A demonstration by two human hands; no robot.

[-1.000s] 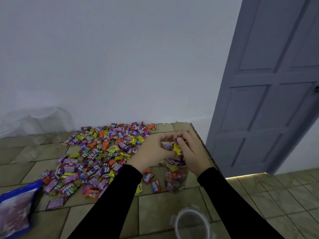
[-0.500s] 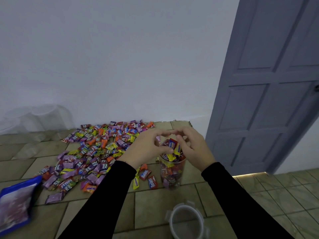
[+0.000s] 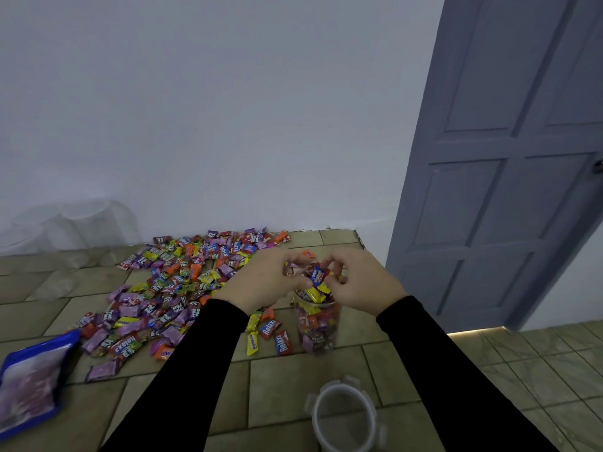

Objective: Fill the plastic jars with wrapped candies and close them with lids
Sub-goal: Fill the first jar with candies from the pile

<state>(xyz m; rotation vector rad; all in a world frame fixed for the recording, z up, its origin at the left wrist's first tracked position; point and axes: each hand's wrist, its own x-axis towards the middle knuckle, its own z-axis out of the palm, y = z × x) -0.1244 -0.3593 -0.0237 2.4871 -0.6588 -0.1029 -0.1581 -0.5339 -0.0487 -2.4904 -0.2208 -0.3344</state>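
Clear plastic jar (image 3: 317, 324): upright on tiled table (image 3: 293, 380), heaped full | left hand (image 3: 261, 285) and right hand (image 3: 359, 282): fingers curled over jar mouth, pinching blue wrapped candy (image 3: 318, 275) between them | candy pile (image 3: 169, 288): left of hands | lid (image 3: 345, 419): nearer than hands, flat | blue bag (image 3: 29, 380): far left.

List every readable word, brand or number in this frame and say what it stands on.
"Relax" on the red candy lying left of the jar.
"Relax" on a second red candy beside it.
"Relax", upside down, on a purple candy at the pile's near edge.
Print on the yellow candy, the other wrappers and the blue bag: too blurred to read.
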